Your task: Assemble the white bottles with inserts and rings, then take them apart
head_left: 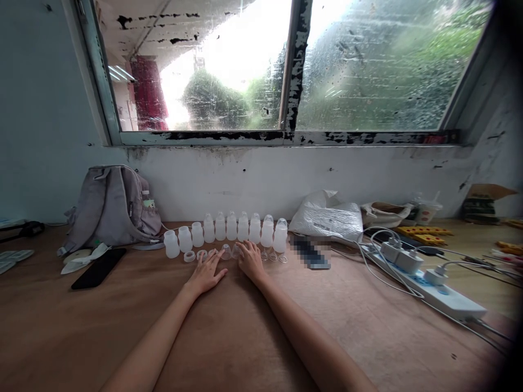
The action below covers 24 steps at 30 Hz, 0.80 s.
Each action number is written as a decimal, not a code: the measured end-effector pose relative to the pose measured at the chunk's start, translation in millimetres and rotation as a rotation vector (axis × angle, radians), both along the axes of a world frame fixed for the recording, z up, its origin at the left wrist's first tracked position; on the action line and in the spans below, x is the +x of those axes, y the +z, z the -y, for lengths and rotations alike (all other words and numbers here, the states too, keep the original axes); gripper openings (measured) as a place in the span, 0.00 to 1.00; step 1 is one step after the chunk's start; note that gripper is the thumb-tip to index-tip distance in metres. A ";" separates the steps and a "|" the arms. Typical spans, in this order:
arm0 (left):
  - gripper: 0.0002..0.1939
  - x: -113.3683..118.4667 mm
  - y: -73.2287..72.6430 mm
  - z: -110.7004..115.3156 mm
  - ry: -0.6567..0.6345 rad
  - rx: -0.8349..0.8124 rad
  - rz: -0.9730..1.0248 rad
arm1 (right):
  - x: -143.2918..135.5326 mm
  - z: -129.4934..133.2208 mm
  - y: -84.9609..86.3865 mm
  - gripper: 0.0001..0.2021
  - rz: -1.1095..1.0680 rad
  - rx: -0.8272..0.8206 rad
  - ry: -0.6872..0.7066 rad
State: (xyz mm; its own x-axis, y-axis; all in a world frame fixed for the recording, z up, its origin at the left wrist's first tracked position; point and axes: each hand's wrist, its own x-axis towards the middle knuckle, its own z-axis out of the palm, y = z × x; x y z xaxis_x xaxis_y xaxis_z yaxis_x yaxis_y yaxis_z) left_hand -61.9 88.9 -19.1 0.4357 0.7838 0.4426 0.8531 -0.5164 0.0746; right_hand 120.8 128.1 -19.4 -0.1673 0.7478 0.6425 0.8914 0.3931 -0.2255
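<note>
A curved row of frosted baby bottles [220, 227] stands upright along the back of the table. Several on the right wear clear dome caps, while the three at the left end, such as this bottle [171, 245], have open tops. My left hand [206, 273] lies low with fingers spread, over white rings [189, 256] and beside a clear dome cap [226, 251]. My right hand [250, 261] has its fingers stretched forward, next to another clear cap [235, 251] that it partly hides. Clear rings [283, 258] lie right of that hand.
A grey backpack [110, 207] leans at the left wall, with a black phone [98, 268] in front. Right of the bottles are a silver pouch [330, 218], a blurred dark item [310, 252] and a power strip [453, 299] with cables. A window [286, 138] is above.
</note>
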 end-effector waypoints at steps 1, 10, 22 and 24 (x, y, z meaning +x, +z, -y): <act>0.29 0.2 0.6 0.0 -0.008 -0.004 0.003 | 0.0 0.1 0.0 0.21 -0.004 -0.001 0.001; 0.27 0.1 1.4 0.4 -0.002 0.017 0.029 | -0.5 0.7 0.0 0.21 -0.030 0.055 -0.003; 0.22 -16.0 86.5 -86.6 0.336 0.263 0.087 | -0.5 1.0 1.7 0.19 -0.089 0.084 0.020; 0.19 -15.3 89.7 -93.3 0.338 0.254 0.097 | -0.6 2.4 3.4 0.18 -0.102 0.080 0.027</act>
State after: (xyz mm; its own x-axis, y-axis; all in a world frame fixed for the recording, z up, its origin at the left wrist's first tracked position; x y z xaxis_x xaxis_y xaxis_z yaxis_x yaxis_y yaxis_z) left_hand -77.2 182.2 70.5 0.1196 0.7362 0.6661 0.9727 -0.2212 0.0697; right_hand 120.2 125.6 -15.9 -0.1171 0.6895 0.7147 0.8544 0.4368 -0.2813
